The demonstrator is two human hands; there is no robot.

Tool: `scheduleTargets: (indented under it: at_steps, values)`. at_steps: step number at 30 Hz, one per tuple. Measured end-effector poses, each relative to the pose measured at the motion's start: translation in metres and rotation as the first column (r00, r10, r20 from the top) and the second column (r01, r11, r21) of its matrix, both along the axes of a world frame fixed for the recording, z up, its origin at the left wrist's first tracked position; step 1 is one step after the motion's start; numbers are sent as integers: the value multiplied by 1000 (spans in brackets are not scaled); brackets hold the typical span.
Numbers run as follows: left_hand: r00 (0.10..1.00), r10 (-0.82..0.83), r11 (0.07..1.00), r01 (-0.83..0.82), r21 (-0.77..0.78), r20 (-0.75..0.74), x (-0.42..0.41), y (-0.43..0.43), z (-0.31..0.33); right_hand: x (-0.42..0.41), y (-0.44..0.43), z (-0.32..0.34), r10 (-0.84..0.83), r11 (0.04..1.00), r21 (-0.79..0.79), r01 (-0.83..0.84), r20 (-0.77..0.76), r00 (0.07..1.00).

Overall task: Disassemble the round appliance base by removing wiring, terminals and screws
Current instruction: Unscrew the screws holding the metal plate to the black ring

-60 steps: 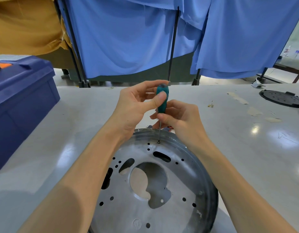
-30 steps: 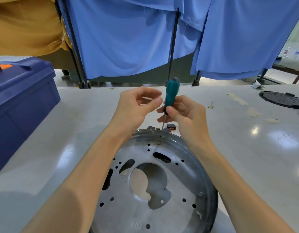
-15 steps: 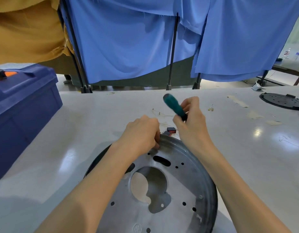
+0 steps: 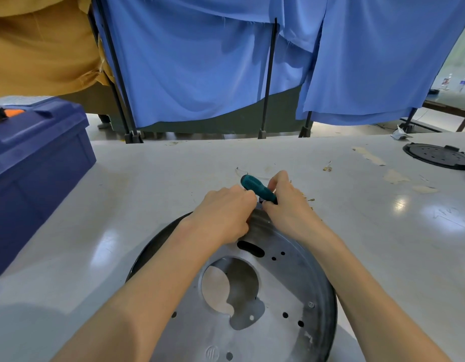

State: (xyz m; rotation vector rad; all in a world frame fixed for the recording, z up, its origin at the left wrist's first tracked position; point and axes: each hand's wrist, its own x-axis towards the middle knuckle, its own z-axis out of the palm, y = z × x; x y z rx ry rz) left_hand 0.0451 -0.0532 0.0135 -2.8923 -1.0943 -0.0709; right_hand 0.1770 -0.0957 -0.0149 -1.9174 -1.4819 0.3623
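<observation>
While your right hand (image 4: 289, 207) has its grip clamped on the screwdriver (image 4: 257, 190) and your left hand (image 4: 223, 212) curls, hold unclear, at the far rim of the round base (image 4: 299, 278) on the tabletop (image 4: 148, 192), you're likely freeing a screw; lift it clear next.

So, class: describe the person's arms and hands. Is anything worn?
The left hand and right hand are ungloved, with no ring, watch or bracelet visible. Both forearms are bare to the frame edge, no sleeves showing.

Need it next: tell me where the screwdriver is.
Centre of the head view: the screwdriver sits in the right hand, beside the left hand, above the round base's far rim.
</observation>
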Motion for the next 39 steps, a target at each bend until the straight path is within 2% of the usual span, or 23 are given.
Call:
scheduleTargets:
  at_steps: [8,18,27,33,39]
  values:
    - [991,-60,994,71,85,-120,4,-4,-1,1,0,-1,11,1000,1,-11,-8,1000]
    - [986,-61,989,81,127,-152,6,-7,1,1,0,-1,18,1000,0,-18,-11,1000]
    - [996,-76,983,83,162,-51,8,-7,0,1,0,-1,33,999,-11,-33,-16,999]
    - [991,-73,996,67,55,110,4,0,-2,1,0,0,35,999,-12,-36,-40,999]
    - [984,-64,996,73,-50,166,-1,2,1,1,-3,2,34,999,-19,-35,-49,998]
